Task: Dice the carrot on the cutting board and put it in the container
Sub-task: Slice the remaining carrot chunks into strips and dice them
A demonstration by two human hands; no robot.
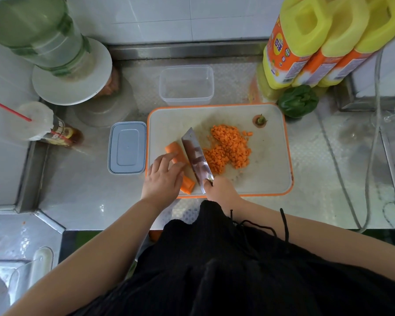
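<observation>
A white cutting board (267,169) with an orange rim lies on the steel counter. A long piece of carrot (177,151) lies on its left side, and my left hand (163,179) presses down on it with fingers spread. My right hand (221,190) grips the handle of a cleaver (195,156), whose blade stands along the carrot's right side. A heap of diced carrot (228,148) sits to the right of the blade. The cut carrot top (259,120) lies at the board's far right. The clear container (186,85) stands beyond the board, with nothing visible in it.
The container's grey lid (127,148) lies left of the board. Yellow bottles (317,39) and a green vegetable (298,101) stand at the back right. A plate (55,90) under a green jar, and a cup with a red straw (37,120), sit at the left.
</observation>
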